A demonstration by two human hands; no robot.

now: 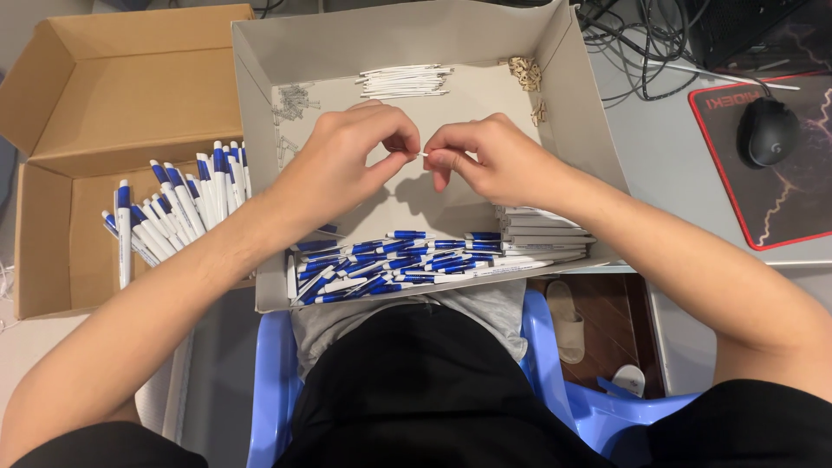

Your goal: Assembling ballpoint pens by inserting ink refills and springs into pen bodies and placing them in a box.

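Nearest, blue-and-white pen parts (407, 260) lie heaped along the near edge of the grey tray (555, 52). Above the tray's middle, the left hand (347, 160) and right hand (490, 156) meet, each grip pinched together on one end of a thin white refill (424, 153) held level between the fingertips. It looks light, slim and easily bent, best held near its ends. Farther off lie more white refills (406, 81); left, a cardboard box (78, 104) of finished pens (173, 208).

The pens (407, 260) are coloured white and blue. The tray (563, 130) is grey, the carton (61, 113) brown. The mouse mat (793, 173) is black, edged red, patterned with lightning.
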